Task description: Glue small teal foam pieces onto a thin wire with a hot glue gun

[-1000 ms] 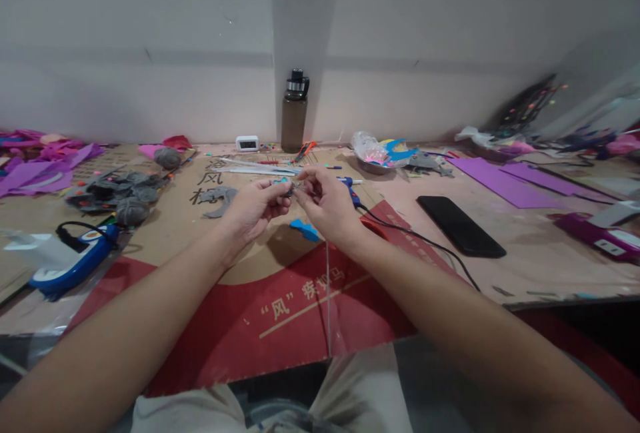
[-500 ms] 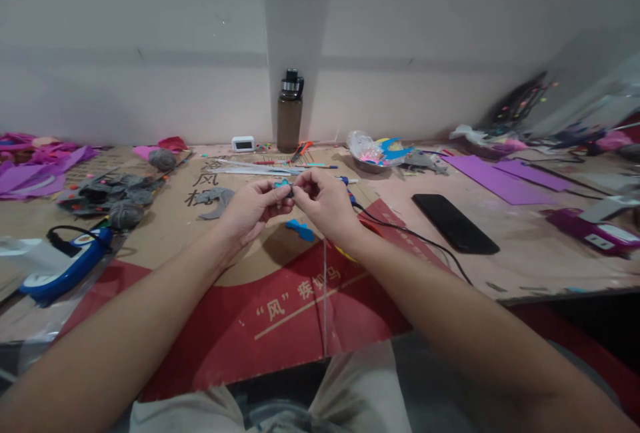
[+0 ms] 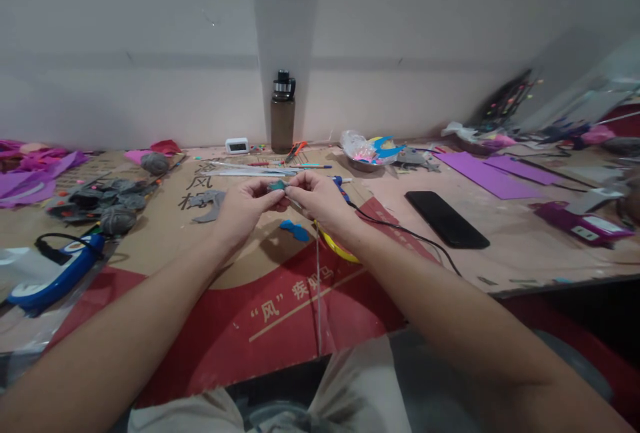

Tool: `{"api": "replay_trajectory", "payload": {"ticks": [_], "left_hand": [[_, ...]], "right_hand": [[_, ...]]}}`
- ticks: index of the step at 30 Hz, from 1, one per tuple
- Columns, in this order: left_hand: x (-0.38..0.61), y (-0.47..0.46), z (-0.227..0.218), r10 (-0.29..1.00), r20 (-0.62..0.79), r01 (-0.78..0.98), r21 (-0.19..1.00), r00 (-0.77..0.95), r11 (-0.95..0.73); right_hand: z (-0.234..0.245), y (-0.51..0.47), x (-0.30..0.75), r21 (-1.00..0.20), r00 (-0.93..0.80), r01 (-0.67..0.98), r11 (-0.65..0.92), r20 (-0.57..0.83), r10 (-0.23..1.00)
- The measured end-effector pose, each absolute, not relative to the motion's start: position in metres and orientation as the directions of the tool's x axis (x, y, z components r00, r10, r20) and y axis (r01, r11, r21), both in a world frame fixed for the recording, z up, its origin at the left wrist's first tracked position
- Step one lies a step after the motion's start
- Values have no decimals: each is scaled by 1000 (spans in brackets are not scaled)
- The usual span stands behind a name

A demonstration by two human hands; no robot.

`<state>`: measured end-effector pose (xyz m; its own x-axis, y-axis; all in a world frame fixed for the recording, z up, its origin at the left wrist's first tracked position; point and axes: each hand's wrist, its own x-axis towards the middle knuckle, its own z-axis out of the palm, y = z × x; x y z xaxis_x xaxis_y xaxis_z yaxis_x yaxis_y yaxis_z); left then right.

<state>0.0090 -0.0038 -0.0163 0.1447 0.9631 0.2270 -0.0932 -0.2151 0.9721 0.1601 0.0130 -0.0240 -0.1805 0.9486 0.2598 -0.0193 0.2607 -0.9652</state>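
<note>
Above the cardboard, my left hand [image 3: 247,210] and my right hand [image 3: 320,201] meet fingertip to fingertip. Between them is a small teal piece [image 3: 277,185], perhaps cut felt; the fingers partly cover it. Both hands are closed in a pinch on its edges. Just below my fingers a bright blue cut-out [image 3: 295,230] lies on the cardboard sheet [image 3: 220,320]. A grey cut-out [image 3: 213,206] lies beside my left hand. Under my right wrist shows a curved yellow thing [image 3: 337,246], partly hidden by the forearm.
Behind the hands stand a brown bottle [image 3: 283,116] and a small white digital display [image 3: 237,146]. A metal bowl [image 3: 367,165] of scraps, a black phone [image 3: 446,219] and purple sheets [image 3: 490,174] lie to the right. Grey scraps [image 3: 95,198] and a blue-and-white device [image 3: 60,280] are left.
The view has shifted slightly, so things appear further left. The teal piece has turned and shows more of its surface between my fingers. More of the yellow thing is visible.
</note>
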Motion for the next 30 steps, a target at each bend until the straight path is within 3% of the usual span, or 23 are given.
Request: {"api": "replay_trajectory", "payload": {"ticks": [6,23,26,30], "left_hand": [[9,1,-20,987,89,-278,959,131,-49],[11,-5,-18,983,132,-105,987,124,-119],[8,-3,-18,987,129,-68,990,91,-123],[8,0,-17,993,105,-172,981,54,-94]], "right_hand": [[-23,11,160,-972,-252,-21,234,232,939],[-30,15,160,-876,-143,154,456,437,888],[-29,13,159,-888,-187,126,442,416,890],[-26,10,157,-944,-240,11,331,319,917]]}}
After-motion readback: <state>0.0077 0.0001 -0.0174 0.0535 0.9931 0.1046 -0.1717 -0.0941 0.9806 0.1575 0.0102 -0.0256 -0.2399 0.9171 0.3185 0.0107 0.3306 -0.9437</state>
